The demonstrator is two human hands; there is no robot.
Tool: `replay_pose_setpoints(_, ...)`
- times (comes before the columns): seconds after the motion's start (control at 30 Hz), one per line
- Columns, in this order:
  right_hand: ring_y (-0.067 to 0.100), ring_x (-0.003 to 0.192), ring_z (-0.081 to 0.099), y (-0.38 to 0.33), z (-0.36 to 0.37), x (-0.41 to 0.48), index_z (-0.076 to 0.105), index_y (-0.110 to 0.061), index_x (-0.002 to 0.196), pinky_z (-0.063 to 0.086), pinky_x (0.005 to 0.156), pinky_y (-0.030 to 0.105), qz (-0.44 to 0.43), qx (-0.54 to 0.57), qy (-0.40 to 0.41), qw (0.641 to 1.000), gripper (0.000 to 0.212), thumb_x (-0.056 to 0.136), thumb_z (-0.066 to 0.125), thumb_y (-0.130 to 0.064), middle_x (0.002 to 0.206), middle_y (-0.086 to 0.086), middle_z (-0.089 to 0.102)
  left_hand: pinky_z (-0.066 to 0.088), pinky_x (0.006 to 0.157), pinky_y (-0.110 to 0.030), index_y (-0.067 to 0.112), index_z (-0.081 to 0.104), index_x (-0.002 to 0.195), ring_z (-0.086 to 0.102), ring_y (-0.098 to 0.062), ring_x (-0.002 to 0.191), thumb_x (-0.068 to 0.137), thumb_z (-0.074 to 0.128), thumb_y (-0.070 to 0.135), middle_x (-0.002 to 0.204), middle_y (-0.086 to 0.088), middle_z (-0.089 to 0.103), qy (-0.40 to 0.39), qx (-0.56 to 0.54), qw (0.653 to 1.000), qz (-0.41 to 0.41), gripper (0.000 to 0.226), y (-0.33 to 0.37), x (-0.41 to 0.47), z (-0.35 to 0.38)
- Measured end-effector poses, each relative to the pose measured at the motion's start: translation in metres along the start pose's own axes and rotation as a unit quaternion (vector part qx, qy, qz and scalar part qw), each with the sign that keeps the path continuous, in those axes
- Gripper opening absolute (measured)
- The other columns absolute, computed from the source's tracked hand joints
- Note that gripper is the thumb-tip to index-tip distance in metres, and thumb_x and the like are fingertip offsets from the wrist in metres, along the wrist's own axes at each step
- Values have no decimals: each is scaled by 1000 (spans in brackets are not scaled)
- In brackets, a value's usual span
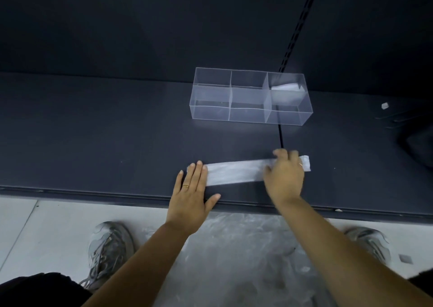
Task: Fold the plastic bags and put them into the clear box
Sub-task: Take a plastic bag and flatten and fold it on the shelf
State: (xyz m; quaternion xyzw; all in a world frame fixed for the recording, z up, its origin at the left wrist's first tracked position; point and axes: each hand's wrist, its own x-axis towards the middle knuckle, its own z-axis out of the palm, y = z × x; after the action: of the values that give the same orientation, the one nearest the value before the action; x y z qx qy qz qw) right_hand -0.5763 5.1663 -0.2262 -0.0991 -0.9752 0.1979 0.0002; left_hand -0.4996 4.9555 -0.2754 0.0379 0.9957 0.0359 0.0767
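Observation:
A plastic bag (236,172), folded into a long narrow strip, lies on the dark shelf near its front edge. My left hand (191,192) presses flat on the strip's left end with straight fingers. My right hand (284,174) rests on the strip near its right end, fingers lightly bent over it; the tip of the strip sticks out beyond the hand. Behind the strip stands the clear box (250,97) with three compartments. A folded bag (287,87) lies in the right compartment; the other two look empty.
The dark shelf (117,131) has a seam running from the box toward my right hand. A small white scrap (385,106) lies at the far right. On the floor below, a pile of loose plastic bags (241,260) lies between my two grey shoes.

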Motion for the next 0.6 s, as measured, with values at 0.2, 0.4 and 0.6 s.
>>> replay_pose_setpoints(0.2, 8, 148, -2, -61, 45, -67, 11, -18, 154, -2, 121, 30, -343, 36, -213, 914, 55, 104, 23, -37, 162, -3, 5, 7, 119, -47, 6, 5, 150, 3, -32, 146, 96, 30, 43, 158, -15, 3, 7, 39, 999, 29, 69, 1, -4, 0)
replay_pose_setpoints(0.4, 10, 146, -18, -9, 52, -34, -4, -17, 153, -13, 119, 33, -297, -88, -186, 932, 69, 99, 16, -54, 161, -3, -11, 18, 116, -46, 4, 27, 148, 23, -29, 144, 95, 6, 56, 155, -14, 25, 6, 1, 1000, 8, 77, 2, -1, -7)
replay_pose_setpoints(0.6, 16, 147, -13, 69, 20, 11, -5, -14, 153, -18, 115, 29, -197, -173, -131, 956, 75, 97, 22, -57, 161, 2, -10, -5, 118, -39, 12, 1, 152, -4, -21, 147, 86, -18, 65, 160, -6, 0, -4, 8, 1000, 4, 87, -1, 0, -1)
